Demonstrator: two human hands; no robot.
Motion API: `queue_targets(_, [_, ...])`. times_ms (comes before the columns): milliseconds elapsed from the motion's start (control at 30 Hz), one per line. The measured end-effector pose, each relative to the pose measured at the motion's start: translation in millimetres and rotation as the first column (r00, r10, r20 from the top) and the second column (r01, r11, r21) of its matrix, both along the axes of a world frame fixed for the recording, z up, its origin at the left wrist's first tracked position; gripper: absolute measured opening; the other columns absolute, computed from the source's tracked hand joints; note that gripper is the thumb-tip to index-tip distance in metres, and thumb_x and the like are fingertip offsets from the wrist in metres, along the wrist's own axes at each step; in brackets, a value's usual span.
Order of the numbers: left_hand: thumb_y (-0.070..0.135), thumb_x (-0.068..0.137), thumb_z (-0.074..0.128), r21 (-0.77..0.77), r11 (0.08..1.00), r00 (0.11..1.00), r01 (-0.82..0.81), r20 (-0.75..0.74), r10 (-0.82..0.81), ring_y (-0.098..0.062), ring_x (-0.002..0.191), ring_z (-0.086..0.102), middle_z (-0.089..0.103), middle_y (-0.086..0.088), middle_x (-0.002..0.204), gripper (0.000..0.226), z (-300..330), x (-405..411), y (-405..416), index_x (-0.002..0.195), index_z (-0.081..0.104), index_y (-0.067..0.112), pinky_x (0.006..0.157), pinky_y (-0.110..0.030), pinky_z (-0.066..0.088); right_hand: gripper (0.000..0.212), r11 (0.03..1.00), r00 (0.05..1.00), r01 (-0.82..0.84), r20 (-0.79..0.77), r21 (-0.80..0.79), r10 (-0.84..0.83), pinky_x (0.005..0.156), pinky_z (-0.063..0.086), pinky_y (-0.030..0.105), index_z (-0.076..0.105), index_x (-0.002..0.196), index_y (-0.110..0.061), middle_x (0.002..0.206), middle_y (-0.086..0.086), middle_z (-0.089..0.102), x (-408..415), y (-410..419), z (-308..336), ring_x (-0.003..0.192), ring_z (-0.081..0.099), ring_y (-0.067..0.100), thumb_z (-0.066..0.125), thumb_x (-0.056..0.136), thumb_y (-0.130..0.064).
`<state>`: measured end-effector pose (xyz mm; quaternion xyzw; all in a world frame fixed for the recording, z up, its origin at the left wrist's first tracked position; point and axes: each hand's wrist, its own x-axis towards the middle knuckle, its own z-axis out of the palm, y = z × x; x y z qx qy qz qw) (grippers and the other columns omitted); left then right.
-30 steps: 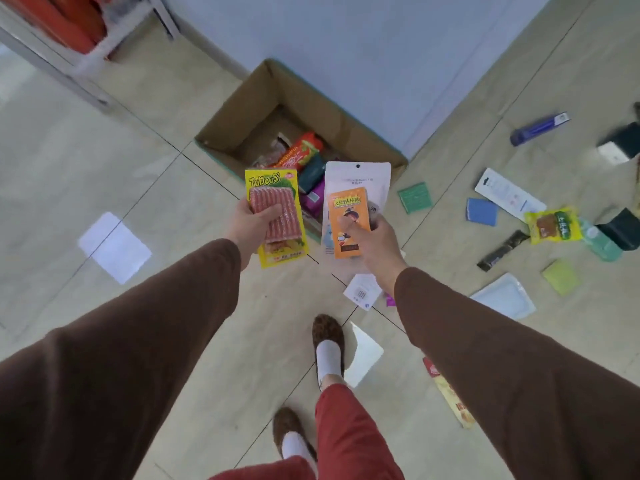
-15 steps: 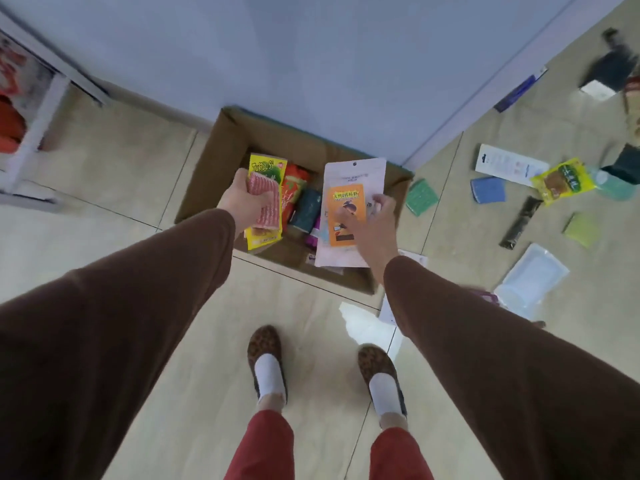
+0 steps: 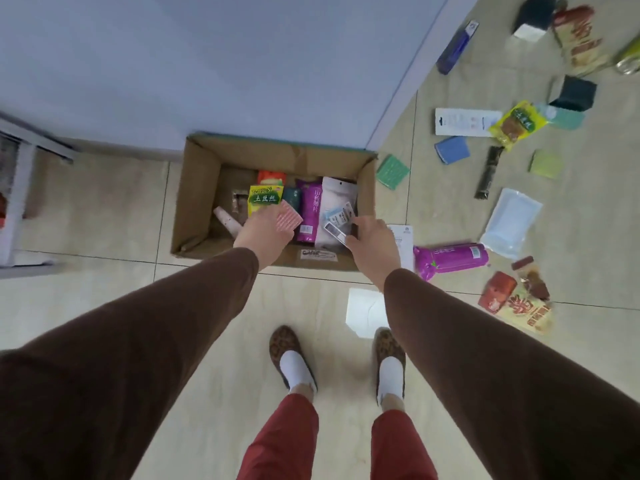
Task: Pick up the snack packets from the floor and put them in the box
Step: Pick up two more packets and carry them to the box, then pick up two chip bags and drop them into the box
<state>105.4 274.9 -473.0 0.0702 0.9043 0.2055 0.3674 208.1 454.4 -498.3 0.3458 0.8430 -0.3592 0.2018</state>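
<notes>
An open cardboard box (image 3: 197, 202) stands on the floor against the wall, with several packets inside. My left hand (image 3: 263, 233) reaches into it, closed on a yellow snack packet (image 3: 265, 199) with a red striped window. My right hand (image 3: 370, 244) hovers over the box's right side with its fingers apart. Just off its fingertips, a small packet (image 3: 339, 220) lies back side up on a white pouch (image 3: 337, 195) inside the box. A purple packet (image 3: 453, 258) and a red and yellow packet (image 3: 519, 303) lie on the floor to the right.
More items lie scattered at right: a white-blue pouch (image 3: 512, 218), a green square (image 3: 393, 171), a yellow-green packet (image 3: 517, 124), a white card (image 3: 464, 121), a dark stick (image 3: 490, 171). A white shelf (image 3: 20, 202) stands at left. My feet are just before the box.
I stepped up to the box and both hands went down into it. The white pouch and the small orange packet left my right hand; the small packet flipped over.
</notes>
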Motion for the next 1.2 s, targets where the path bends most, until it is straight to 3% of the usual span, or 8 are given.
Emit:
queue_targets(100, [0.026, 0.096, 0.058, -0.029, 0.991, 0.99, 0.131, -0.057, -0.132, -0.027, 0.119, 0.056, 0.06, -0.007, 0.126, 0.038, 15.0, 17.7, 23.0, 0.133, 0.053, 0.017, 0.109, -0.05, 0.023, 0.037, 1.0, 1.0, 0.013, -0.02, 0.017, -0.012, 0.098, 0.049, 0.047, 0.058, 0.132, -0.018, 0.127, 0.01, 0.059, 29.9, 23.4, 16.3, 0.117, 0.055, 0.032, 0.057, 0.095, -0.022])
queue_targets(233, [0.032, 0.09, 0.063, 0.015, 0.969, 0.962, 0.247, -0.122, -0.243, -0.025, 0.11, 0.058, 0.061, -0.005, 0.123, 0.044, 28.7, 48.7, 69.3, 0.132, 0.054, 0.02, 0.087, -0.035, 0.044, 0.04, 0.995, 0.997, 0.029, -0.075, 0.09, -0.023, 0.101, 0.047, 0.046, 0.059, 0.134, -0.018, 0.134, 0.009, 0.058, 85.1, 66.9, 36.8, 0.122, 0.053, 0.032, 0.06, 0.094, -0.022])
queue_targets(400, [0.024, 0.088, 0.065, 0.045, 0.943, 0.939, 0.33, -0.122, -0.323, -0.031, 0.114, 0.059, 0.062, -0.009, 0.125, 0.042, 44.0, 121.6, 156.9, 0.128, 0.057, 0.017, 0.092, -0.036, 0.048, 0.033, 0.985, 0.986, 0.124, -0.127, 0.117, -0.109, 0.093, 0.051, 0.047, 0.063, 0.124, -0.018, 0.121, 0.008, 0.063, 175.7, 133.7, 54.7, 0.112, 0.058, 0.033, 0.062, 0.091, -0.019])
queue_targets(533, [0.021, 0.089, 0.066, 0.031, 0.913, 0.909, 0.406, -0.112, -0.4, -0.031, 0.123, 0.053, 0.056, -0.01, 0.136, 0.049, 48.8, 201.3, 233.3, 0.136, 0.053, 0.016, 0.103, -0.043, 0.043, 0.037, 0.976, 0.982, 0.147, -0.143, 0.16, -0.124, 0.097, 0.048, 0.045, 0.062, 0.13, -0.017, 0.127, 0.009, 0.063, 261.9, 197.8, 61.7, 0.117, 0.054, 0.033, 0.062, 0.093, -0.022])
queue_targets(700, [0.021, 0.088, 0.066, 0.075, 0.915, 0.915, 0.397, -0.107, -0.389, -0.029, 0.118, 0.056, 0.059, -0.008, 0.13, 0.047, 53.4, 307.9, 327.3, 0.133, 0.055, 0.017, 0.098, -0.038, 0.045, 0.034, 0.958, 0.966, 0.229, -0.162, 0.175, -0.201, 0.104, 0.043, 0.044, 0.065, 0.124, -0.014, 0.127, 0.009, 0.062, 360.8, 286.9, 66.7, 0.12, 0.053, 0.034, 0.062, 0.091, -0.019])
queue_targets(833, [0.027, 0.088, 0.068, 0.111, 0.903, 0.908, 0.416, -0.11, -0.405, -0.026, 0.122, 0.055, 0.057, -0.005, 0.135, 0.051, 52.8, 363.3, 394.3, 0.136, 0.052, 0.019, 0.102, -0.037, 0.044, 0.038, 0.948, 0.964, 0.252, -0.138, 0.195, -0.228, 0.102, 0.044, 0.043, 0.062, 0.131, -0.016, 0.133, 0.009, 0.059, 410.9, 352.9, 72.1, 0.123, 0.051, 0.034, 0.062, 0.094, -0.02])
queue_targets(1067, [0.029, 0.091, 0.066, 0.159, 0.91, 0.924, 0.382, -0.086, -0.373, -0.023, 0.123, 0.055, 0.058, -0.002, 0.134, 0.047, 40.9, 391.4, 502.3, 0.134, 0.052, 0.021, 0.103, -0.043, 0.046, 0.039, 0.947, 0.968, 0.243, -0.109, 0.211, -0.224, 0.097, 0.048, 0.044, 0.061, 0.132, -0.016, 0.127, 0.009, 0.061, 442.5, 455.4, 69.7, 0.119, 0.051, 0.032, 0.06, 0.093, -0.021])
queue_targets(1200, [0.026, 0.092, 0.066, 0.133, 0.915, 0.924, 0.381, -0.081, -0.373, -0.023, 0.118, 0.056, 0.057, -0.004, 0.134, 0.048, 31.9, 389.7, 567.6, 0.137, 0.05, 0.02, 0.096, -0.034, 0.047, 0.04, 0.949, 0.967, 0.249, -0.108, 0.194, -0.231, 0.1, 0.046, 0.043, 0.059, 0.135, -0.015, 0.132, 0.008, 0.06, 439.1, 522.0, 64.0, 0.123, 0.05, 0.03, 0.058, 0.095, -0.021])
